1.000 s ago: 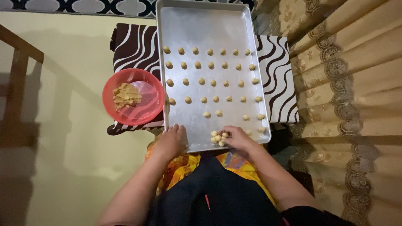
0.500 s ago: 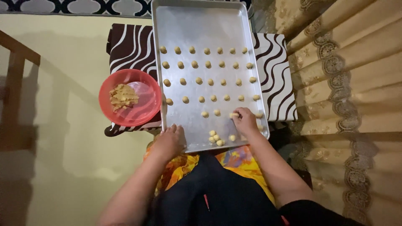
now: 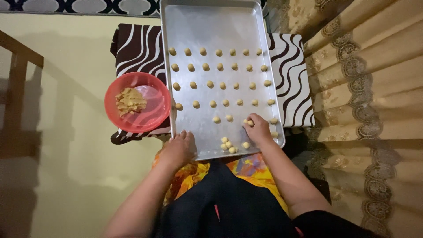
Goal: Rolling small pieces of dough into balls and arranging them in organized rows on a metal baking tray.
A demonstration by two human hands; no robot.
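Note:
A long metal baking tray lies in front of me with several rows of small dough balls on it. My right hand rests on the tray's near right part, its fingertips pinching one dough ball beside the last row. A small loose cluster of dough balls sits near the tray's front edge, left of that hand. My left hand holds the tray's near left edge, fingers over the rim.
A red bowl with a lump of dough stands left of the tray. Both sit on a brown-and-white patterned surface. A beige lace curtain hangs at the right; a wooden frame is at the left.
My right hand left the loose cluster at the tray's front edge and moved up to the last row with one dough ball. The left hand stayed on the tray's edge.

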